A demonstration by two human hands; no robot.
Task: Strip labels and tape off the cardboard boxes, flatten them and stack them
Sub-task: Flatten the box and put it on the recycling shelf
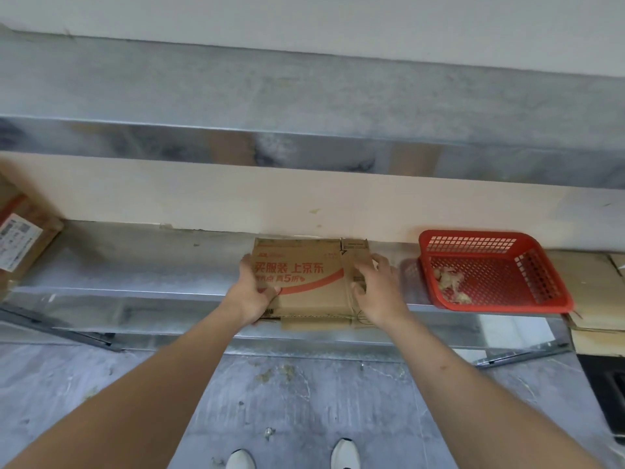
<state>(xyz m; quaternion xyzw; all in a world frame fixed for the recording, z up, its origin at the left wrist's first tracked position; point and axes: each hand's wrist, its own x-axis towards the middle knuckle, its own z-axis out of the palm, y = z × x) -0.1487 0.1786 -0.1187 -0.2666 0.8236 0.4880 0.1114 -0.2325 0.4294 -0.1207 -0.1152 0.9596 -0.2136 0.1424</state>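
Observation:
A flattened brown cardboard box (pixel 313 296) with red printed characters lies on the steel shelf (pixel 135 265) in the middle of the view. My left hand (pixel 253 292) grips its left edge, thumb on top. My right hand (pixel 378 289) rests on its right side, fingers curled over the folded flap. Both arms reach forward from below. At the far left stands another cardboard box (pixel 20 238) that carries a white shipping label.
A red plastic basket (pixel 527 262) holding scraps of peeled tape sits on the shelf to the right. Flattened cardboard (pixel 595 292) is piled at the far right. A steel ledge runs above. My white shoes (pixel 345 453) stand on the grey stained floor.

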